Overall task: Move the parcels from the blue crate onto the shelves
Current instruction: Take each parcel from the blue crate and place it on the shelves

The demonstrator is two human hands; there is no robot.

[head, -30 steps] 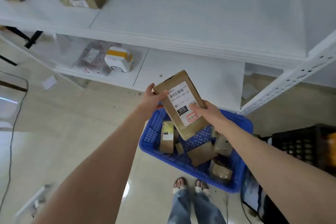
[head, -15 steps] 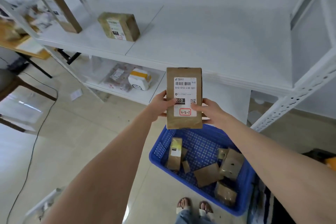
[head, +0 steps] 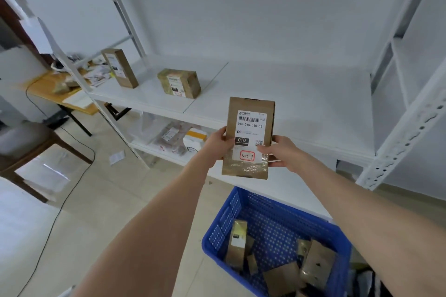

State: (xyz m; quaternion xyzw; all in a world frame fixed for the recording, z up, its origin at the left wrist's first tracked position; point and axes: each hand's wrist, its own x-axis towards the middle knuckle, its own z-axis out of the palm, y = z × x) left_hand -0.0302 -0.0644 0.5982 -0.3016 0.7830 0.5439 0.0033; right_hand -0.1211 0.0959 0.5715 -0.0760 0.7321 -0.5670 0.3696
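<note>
Head view: a flat brown cardboard parcel with a white label (head: 248, 137) stands upright just before the front edge of the white metal shelf (head: 301, 94). The left hand (head: 214, 144) grips its left edge and the right hand (head: 282, 152) pinches its right edge. On the shelf's left part sit a squat brown box (head: 179, 83) and a tall brown box (head: 120, 67); its right part is open board. Below the shelf, a blue perforated plastic crate (head: 277, 229) holds more brown parcels (head: 316, 265).

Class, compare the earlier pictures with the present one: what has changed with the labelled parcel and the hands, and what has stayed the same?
The labelled parcel rose from just above the blue crate to shelf height and turned from tilted to upright. The left hand and right hand kept gripping its sides. The other parcels in the crate and the two boxes on the shelf stayed put.
</note>
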